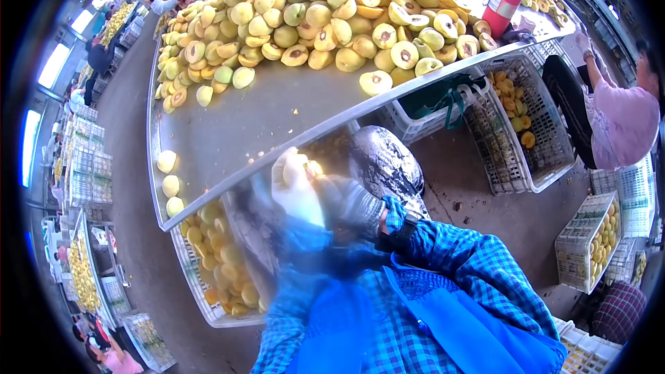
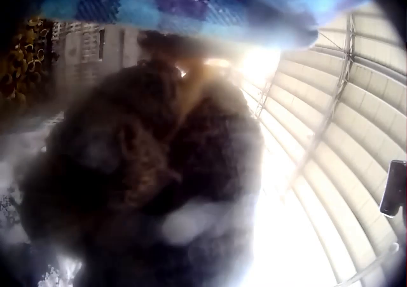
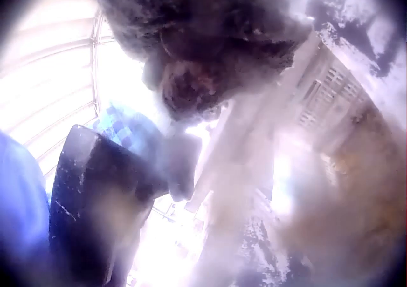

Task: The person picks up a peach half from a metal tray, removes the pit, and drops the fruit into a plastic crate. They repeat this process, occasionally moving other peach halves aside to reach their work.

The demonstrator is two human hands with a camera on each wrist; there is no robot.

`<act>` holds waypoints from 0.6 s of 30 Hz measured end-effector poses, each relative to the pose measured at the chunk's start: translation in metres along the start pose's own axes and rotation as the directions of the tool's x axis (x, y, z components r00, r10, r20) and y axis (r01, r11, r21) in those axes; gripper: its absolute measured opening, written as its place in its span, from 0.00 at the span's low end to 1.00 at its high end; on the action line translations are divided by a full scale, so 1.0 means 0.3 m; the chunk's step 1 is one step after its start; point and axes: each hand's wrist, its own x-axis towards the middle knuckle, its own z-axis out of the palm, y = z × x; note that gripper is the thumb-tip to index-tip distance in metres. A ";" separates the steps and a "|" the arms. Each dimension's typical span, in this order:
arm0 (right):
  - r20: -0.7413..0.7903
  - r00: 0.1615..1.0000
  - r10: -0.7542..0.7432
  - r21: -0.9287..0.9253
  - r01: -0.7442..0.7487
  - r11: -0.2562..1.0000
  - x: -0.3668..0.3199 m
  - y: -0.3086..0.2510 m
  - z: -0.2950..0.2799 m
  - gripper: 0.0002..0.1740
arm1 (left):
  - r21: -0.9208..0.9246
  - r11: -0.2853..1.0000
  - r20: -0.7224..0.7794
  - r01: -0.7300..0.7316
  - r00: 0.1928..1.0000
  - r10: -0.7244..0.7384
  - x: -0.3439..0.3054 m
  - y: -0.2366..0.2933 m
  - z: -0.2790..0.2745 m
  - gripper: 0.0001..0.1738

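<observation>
My two gloved hands meet over my lap, just below the front edge of the metal table. The left hand, pale and overexposed in the head view, has its fingers bent round a small yellow peach piece. Close against it is the right hand in a grey knit glove, its fingers curled inward; I cannot tell what it holds. In the left wrist view the gloves are dark and blurred together. A dark glove fills the top of the right wrist view. Halved yellow peaches are heaped on the table.
Three peach halves line the table's left corner. A crate of peaches stands below it. To the right are another crate with peaches and a white basket. A red flask stands on the table. A person in pink sits at right.
</observation>
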 end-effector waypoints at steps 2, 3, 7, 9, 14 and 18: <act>0.028 0.997 0.069 0.030 -0.070 0.997 0.005 -0.003 0.002 0.21 | 0.042 0.999 0.004 -0.016 1.000 0.015 -0.003 0.004 0.011 0.07; 0.041 0.994 0.105 0.045 -0.107 0.993 0.003 -0.004 0.003 0.21 | 0.064 0.998 0.007 -0.022 1.000 0.021 -0.005 0.003 0.013 0.07; 0.172 0.985 0.024 -0.018 -0.022 1.000 -0.020 0.021 -0.013 0.65 | 0.047 0.997 0.092 0.053 0.994 -0.057 0.022 0.006 -0.008 0.08; 0.098 0.989 -0.111 -0.030 0.114 0.993 -0.030 0.042 -0.009 0.70 | 0.020 0.983 0.138 0.181 0.974 -0.182 0.036 0.020 -0.022 0.08; 0.234 0.914 0.330 0.373 -0.398 0.838 0.008 -0.042 -0.067 0.28 | 0.175 0.978 0.073 0.112 0.989 -0.126 0.013 0.041 0.002 0.09; 0.286 0.836 0.468 0.448 -0.549 0.706 0.021 -0.048 -0.050 0.17 | 0.534 0.770 0.091 -0.349 0.929 0.359 0.019 -0.050 -0.009 0.06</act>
